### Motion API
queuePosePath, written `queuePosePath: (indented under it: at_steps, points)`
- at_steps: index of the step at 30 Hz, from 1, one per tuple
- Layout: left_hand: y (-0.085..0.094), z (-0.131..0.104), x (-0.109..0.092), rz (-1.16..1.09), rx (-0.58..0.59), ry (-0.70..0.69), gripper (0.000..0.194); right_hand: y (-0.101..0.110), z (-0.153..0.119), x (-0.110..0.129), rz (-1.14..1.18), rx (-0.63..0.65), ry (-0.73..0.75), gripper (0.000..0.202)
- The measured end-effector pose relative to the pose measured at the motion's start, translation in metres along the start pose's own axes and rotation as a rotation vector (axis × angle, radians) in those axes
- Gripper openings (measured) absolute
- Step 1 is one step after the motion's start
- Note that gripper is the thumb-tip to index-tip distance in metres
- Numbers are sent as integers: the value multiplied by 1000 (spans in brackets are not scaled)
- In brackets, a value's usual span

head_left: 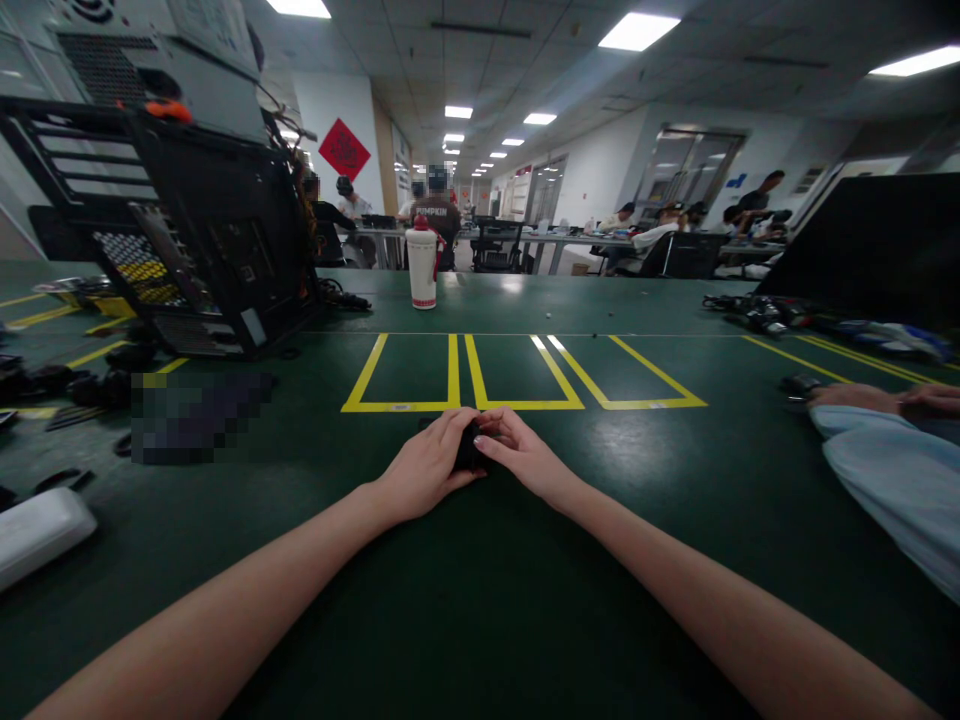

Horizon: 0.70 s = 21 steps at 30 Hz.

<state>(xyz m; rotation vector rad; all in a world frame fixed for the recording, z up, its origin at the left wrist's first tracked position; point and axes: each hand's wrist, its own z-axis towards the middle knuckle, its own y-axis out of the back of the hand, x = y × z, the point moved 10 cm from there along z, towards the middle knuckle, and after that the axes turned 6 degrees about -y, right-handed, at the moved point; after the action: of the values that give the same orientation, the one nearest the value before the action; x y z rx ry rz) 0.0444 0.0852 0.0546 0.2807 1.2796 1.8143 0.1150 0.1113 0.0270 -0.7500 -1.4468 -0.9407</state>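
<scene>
A small black object is between my two hands, just below the yellow tape frames on the dark green table. My left hand is curled round its left side, fingers over the top and thumb below. From the right, my right hand touches it with thumb and fingertips pinched together. Most of the object is hidden by my fingers, so its shape cannot be made out.
A black computer case stands at the left, with dark cables near it. A white device lies at the left edge. Beyond the tape stands a white bottle with a red lid. At the right rests another person's sleeved arm.
</scene>
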Motion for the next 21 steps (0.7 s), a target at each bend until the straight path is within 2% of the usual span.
queuePosePath:
  at_steps: [7, 14, 21]
  points:
    - [-1, 0, 1, -4, -4, -9, 58, -5, -4, 7, 7, 43, 84, 21]
    - [-1, 1, 1, -2, -18, -19, 60, 0, -3, 8, -17, -35, 116, 11]
    - [0, 1, -1, -9, 5, -7, 58, 0, 0, -1, -32, -35, 23, 18]
